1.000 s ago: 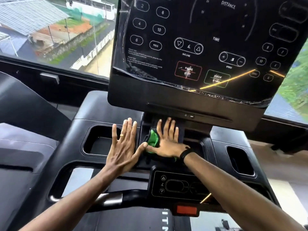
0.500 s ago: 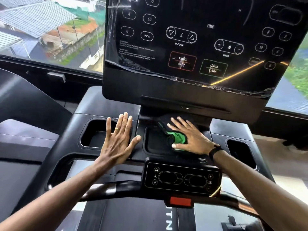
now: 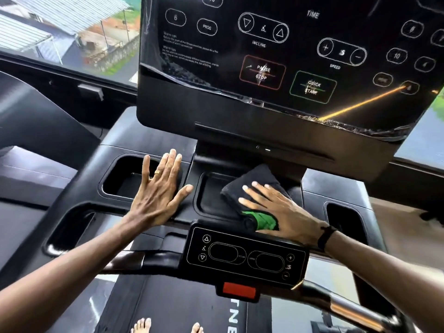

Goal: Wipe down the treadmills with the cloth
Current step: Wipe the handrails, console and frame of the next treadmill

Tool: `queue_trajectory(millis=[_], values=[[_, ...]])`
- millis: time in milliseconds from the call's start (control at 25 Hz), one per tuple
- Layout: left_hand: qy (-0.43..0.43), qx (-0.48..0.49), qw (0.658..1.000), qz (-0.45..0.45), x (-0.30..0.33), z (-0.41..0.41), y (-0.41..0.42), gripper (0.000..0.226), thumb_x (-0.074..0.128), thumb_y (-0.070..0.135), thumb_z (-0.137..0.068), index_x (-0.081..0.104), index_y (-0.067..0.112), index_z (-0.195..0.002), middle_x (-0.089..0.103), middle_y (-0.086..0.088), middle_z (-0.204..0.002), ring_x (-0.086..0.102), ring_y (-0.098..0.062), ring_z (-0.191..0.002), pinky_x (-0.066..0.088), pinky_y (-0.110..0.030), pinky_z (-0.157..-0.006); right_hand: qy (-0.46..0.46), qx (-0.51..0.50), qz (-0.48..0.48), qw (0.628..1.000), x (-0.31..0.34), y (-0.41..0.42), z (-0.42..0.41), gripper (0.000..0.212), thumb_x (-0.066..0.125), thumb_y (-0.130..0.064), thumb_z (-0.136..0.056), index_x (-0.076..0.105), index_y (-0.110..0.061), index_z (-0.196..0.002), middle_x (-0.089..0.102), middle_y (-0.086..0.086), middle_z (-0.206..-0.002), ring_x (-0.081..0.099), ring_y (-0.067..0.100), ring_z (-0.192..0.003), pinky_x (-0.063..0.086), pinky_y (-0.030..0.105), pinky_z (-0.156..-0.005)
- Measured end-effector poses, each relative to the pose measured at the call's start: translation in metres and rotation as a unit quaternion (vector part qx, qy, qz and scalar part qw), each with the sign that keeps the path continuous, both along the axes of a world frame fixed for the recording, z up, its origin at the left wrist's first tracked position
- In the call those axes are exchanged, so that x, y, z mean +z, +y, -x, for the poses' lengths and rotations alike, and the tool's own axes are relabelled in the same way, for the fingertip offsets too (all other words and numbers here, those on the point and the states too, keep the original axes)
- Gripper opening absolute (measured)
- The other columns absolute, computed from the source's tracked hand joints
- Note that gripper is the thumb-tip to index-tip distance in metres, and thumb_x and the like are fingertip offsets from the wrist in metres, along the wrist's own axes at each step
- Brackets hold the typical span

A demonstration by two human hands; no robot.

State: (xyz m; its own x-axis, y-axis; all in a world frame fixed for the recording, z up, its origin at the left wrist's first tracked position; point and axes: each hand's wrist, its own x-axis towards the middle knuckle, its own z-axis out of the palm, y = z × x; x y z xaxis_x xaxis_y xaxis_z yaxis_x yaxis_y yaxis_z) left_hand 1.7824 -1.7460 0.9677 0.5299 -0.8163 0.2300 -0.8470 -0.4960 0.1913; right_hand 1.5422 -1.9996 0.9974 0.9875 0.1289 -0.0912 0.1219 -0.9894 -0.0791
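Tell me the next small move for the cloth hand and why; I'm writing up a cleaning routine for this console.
Probably slide the cloth leftward across the centre tray. The right hand presses it flat on the tray's right half, while the left half shows bare. The left hand rests flat on the console beside the left cup holder, steadying.

Glossy black plastic console screen [image 3: 276, 56] w/ peeling film is seen; matt black plastic tray [image 3: 211, 203]; soft black-green cloth [image 3: 252, 186]; shiny chrome metal handlebar [image 3: 348, 308].
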Motion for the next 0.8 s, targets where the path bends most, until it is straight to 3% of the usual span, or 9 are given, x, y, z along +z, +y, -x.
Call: queue_trajectory(millis=[160, 280, 360, 480, 560, 680, 800], values=[[0.025, 0.035, 0.998, 0.045, 0.001, 0.002, 0.002, 0.083, 0.003, 0.065, -0.098, 0.012, 0.008, -0.158, 0.008, -0.015, -0.166, 0.014, -0.024, -0.153, -0.008, -0.054, -0.12, -0.013, 0.114, -0.015, 0.993, -0.009, 0.054, -0.086, 0.073, 0.051, -0.053, -0.096, 0.021, -0.028, -0.158, 0.004, 0.001, -0.168, -0.004, 0.022, -0.154, 0.003, 0.045, -0.125], [0.049, 0.071, 0.993, 0.08, 0.004, 0.003, 0.006, 0.079, 0.003, 0.06, -0.099, 0.02, 0.007, -0.155, 0.017, -0.016, -0.163, 0.024, -0.026, -0.149, -0.002, -0.053, -0.119, -0.079, 0.111, -0.007, 0.991, -0.018, 0.101, -0.138, 0.083, 0.055, -0.07, -0.085, 0.04, -0.021, -0.151, 0.016, 0.005, -0.166, 0.008, 0.026, -0.154, 0.011, 0.049, -0.123], [0.054, 0.083, 0.991, 0.092, 0.005, 0.002, 0.006, 0.077, 0.003, 0.057, -0.099, 0.024, 0.007, -0.153, 0.023, -0.016, -0.161, 0.03, -0.027, -0.146, 0.0, -0.054, -0.119, -0.081, 0.092, -0.007, 0.992, -0.023, 0.109, -0.15, 0.092, 0.057, -0.074, -0.081, 0.04, -0.018, -0.151, 0.019, 0.005, -0.165, 0.01, 0.026, -0.153, 0.011, 0.049, -0.123], [0.05, 0.07, 0.994, 0.073, 0.002, -0.001, 0.008, 0.076, 0.004, 0.056, -0.1, 0.027, 0.005, -0.152, 0.026, -0.016, -0.16, 0.031, -0.027, -0.145, 0.002, -0.054, -0.119, -0.08, 0.105, -0.02, 0.991, -0.016, 0.097, -0.137, 0.078, 0.057, -0.066, -0.088, 0.041, -0.022, -0.15, 0.017, 0.005, -0.166, 0.009, 0.025, -0.154, 0.013, 0.05, -0.123], [0.041, 0.059, 0.996, 0.052, 0.001, 0.001, 0.008, 0.077, 0.005, 0.057, -0.1, 0.026, 0.005, -0.152, 0.025, -0.016, -0.16, 0.03, -0.026, -0.147, 0.001, -0.053, -0.119, -0.048, 0.128, -0.049, 0.989, -0.009, 0.074, -0.11, 0.071, 0.059, -0.05, -0.094, 0.033, -0.026, -0.155, 0.013, 0.002, -0.167, 0.005, 0.021, -0.154, 0.011, 0.049, -0.124], [0.047, 0.055, 0.997, 0.039, 0.002, 0.001, 0.005, 0.08, 0.005, 0.059, -0.099, 0.025, 0.004, -0.153, 0.026, -0.016, -0.16, 0.03, -0.025, -0.147, 0.004, -0.056, -0.119, 0.043, 0.143, -0.038, 0.988, -0.001, 0.025, -0.061, 0.088, 0.066, -0.04, -0.085, 0.019, -0.028, -0.158, 0.006, -0.003, -0.167, 0.001, 0.019, -0.154, 0.012, 0.052, -0.122], [0.047, 0.056, 0.997, 0.039, 0.001, 0.001, 0.004, 0.08, 0.008, 0.06, -0.099, 0.024, 0.004, -0.153, 0.026, -0.016, -0.16, 0.032, -0.025, -0.146, 0.006, -0.057, -0.119, 0.04, 0.16, -0.026, 0.986, 0.0, 0.017, -0.059, 0.092, 0.07, -0.04, -0.082, 0.019, -0.029, -0.158, 0.006, -0.001, -0.167, 0.003, 0.022, -0.154, 0.017, 0.054, -0.12]])
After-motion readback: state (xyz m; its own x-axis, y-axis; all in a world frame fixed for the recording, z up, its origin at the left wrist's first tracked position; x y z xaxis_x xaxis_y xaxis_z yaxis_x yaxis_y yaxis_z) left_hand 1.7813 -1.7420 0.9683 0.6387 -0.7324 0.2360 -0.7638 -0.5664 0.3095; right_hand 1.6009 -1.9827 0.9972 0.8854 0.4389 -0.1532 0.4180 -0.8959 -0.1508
